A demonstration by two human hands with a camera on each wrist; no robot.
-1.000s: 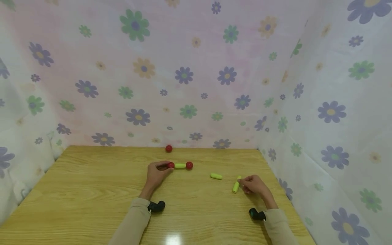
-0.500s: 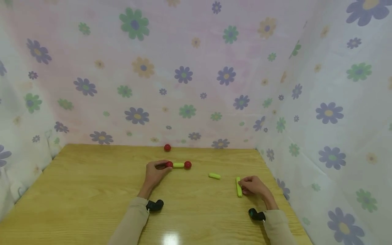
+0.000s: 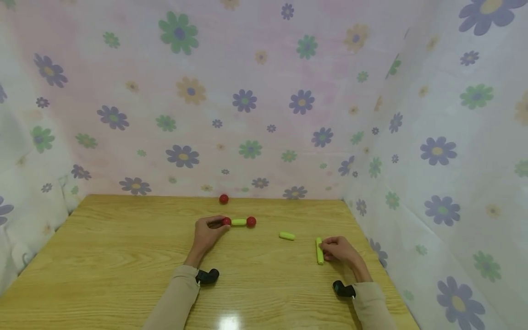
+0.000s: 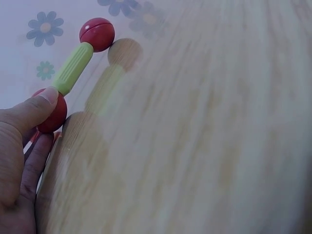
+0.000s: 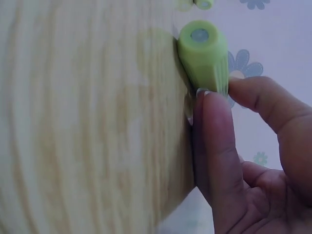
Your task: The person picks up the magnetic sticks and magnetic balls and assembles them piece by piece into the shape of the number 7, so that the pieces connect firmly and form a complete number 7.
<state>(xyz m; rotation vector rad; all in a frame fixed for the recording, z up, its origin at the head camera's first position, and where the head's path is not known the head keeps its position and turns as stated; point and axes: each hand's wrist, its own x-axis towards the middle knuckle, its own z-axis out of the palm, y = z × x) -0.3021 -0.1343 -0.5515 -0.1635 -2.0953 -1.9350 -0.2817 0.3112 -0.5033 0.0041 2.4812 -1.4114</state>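
Observation:
My left hand (image 3: pixel 206 233) pinches a red ball (image 4: pixel 56 114) between thumb and fingers. That ball joins one end of a ridged yellow-green rod (image 4: pixel 73 68), with a second red ball (image 3: pixel 251 222) on the other end; the piece lies along the table. Over on the right, my right hand (image 3: pixel 341 250) holds another yellow-green rod (image 3: pixel 319 251) by its side, between thumb and fingertips. This rod lies on or just above the tabletop, and its near end shows a round grey disc (image 5: pixel 199 35). Between the hands lies a shorter-looking yellow-green rod (image 3: pixel 287 236), untouched.
A loose red ball (image 3: pixel 223 199) sits at the table's back edge. Flower-patterned cloth (image 3: pixel 272 101) hangs behind the wooden table (image 3: pixel 123 256) and along both sides. Each wrist wears a black camera, such as the right one (image 3: pixel 343 289).
In my right hand the rod has turned from slanting to pointing nearly straight toward me. The left hand keeps its hold on the ball. The head view has shifted slightly.

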